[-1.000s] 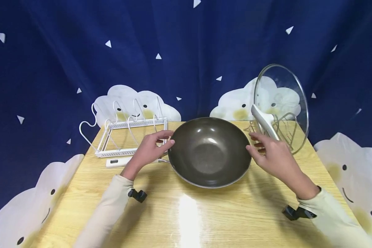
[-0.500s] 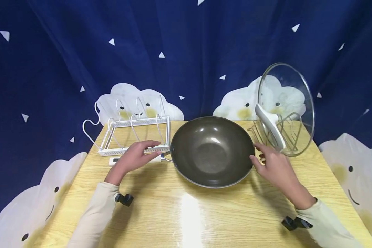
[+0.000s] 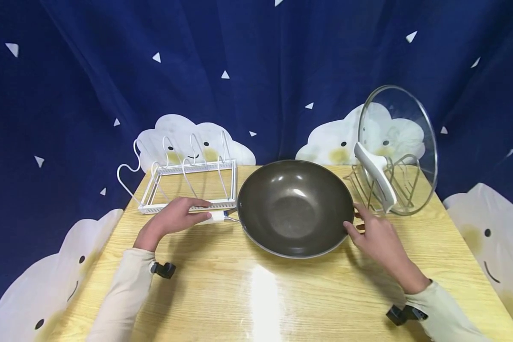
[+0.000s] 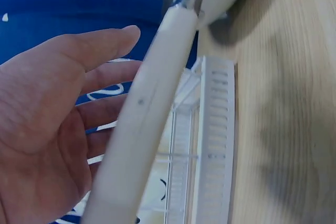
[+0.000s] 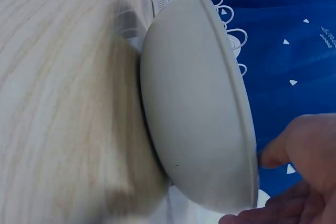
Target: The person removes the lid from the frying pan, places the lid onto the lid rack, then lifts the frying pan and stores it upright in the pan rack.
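One dark wok [image 3: 293, 213] sat on the desk [image 3: 213, 289] in the head view, its handle [image 3: 213, 217] turned leftward, putting it within reach of the left grip [image 3: 173, 217]. The left wrist view showed that grip wide, fingers loose behind the handle. In the right wrist view, the right grip [image 5: 312, 163] met the wok's rim, perhaps to steady it; whether it pinched, I couldn't tell.

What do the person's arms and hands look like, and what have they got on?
The left sleeve and right sleeve are long, plain and cream coloured, reaching the wrists. A small black block sits at the left cuff, and another black block at the right. The left grip and right grip are bare hands, with no gloves.
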A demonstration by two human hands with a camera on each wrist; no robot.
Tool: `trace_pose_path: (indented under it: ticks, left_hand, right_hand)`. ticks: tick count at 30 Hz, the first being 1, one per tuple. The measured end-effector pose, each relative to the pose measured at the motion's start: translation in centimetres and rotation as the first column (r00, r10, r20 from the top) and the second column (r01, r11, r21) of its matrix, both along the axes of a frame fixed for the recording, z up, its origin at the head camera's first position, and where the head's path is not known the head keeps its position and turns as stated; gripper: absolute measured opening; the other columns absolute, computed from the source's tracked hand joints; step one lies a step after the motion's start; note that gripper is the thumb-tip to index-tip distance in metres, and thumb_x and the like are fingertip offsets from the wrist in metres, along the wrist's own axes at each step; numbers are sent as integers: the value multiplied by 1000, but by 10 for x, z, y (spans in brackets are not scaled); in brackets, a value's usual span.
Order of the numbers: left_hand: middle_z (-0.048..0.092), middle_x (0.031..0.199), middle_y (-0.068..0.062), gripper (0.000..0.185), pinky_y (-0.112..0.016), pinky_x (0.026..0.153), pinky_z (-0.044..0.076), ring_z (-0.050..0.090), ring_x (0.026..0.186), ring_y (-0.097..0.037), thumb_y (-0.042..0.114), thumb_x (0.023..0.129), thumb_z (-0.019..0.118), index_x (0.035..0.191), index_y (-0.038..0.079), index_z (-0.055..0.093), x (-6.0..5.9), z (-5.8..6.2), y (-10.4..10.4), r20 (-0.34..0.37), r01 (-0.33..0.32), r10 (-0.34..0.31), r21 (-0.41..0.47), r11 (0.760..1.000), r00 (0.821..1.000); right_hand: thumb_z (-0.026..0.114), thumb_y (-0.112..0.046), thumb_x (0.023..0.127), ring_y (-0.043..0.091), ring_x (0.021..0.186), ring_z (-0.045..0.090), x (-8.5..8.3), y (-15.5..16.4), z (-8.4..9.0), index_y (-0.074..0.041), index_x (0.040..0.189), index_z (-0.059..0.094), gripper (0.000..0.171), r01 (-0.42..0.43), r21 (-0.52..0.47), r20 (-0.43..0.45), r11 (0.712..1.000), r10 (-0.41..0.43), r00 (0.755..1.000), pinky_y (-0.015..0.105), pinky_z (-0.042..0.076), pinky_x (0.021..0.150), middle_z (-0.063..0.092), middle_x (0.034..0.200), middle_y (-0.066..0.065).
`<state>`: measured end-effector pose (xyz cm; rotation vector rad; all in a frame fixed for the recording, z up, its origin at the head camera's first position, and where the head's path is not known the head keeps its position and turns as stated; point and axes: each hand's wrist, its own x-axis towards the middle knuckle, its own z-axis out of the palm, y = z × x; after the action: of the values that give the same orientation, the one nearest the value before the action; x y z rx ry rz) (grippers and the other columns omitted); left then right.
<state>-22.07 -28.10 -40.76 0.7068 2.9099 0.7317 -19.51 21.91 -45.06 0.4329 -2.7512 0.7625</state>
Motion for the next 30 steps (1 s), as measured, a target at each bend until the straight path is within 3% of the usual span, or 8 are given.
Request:
trace_pose_path:
  ticks: [6,15,25,30]
  left_hand:
    - [75,117,-6,32,-46,93,56,71,106,-21,29,99,69,122,9,75,2,-3,-10,100,-21,22,-11,1000,995]
    - [75,117,-7,31,-36,82,55,65,90,-10,30,98,70,121,11,76,1,-4,-13,151,-47,45,11,999,988]
    - [75,118,-11,31,-43,89,58,71,104,-21,27,98,70,120,7,76,4,-6,-12,125,-33,28,35,999,992]
    - [76,115,-10,29,-46,89,58,71,104,-24,26,98,70,119,7,77,9,-6,-6,106,-58,56,24,998,993]
  right_hand:
    - [65,-29,101,40,87,75,-1,-1,-3,9,146,45,63,7,-32,115,999,-4,993,67,51,86,71,112,29]
    - [62,-33,102,42,99,72,0,0,-5,13,150,36,72,-3,-56,189,998,13,982,65,49,92,76,105,18]
    - [55,-29,106,45,109,68,-4,-1,-3,15,152,27,70,-24,-75,261,997,43,964,63,49,97,69,118,28]
    - [54,-25,107,36,92,74,-10,0,-2,18,152,25,68,-42,-92,270,995,65,961,62,51,92,74,107,23]
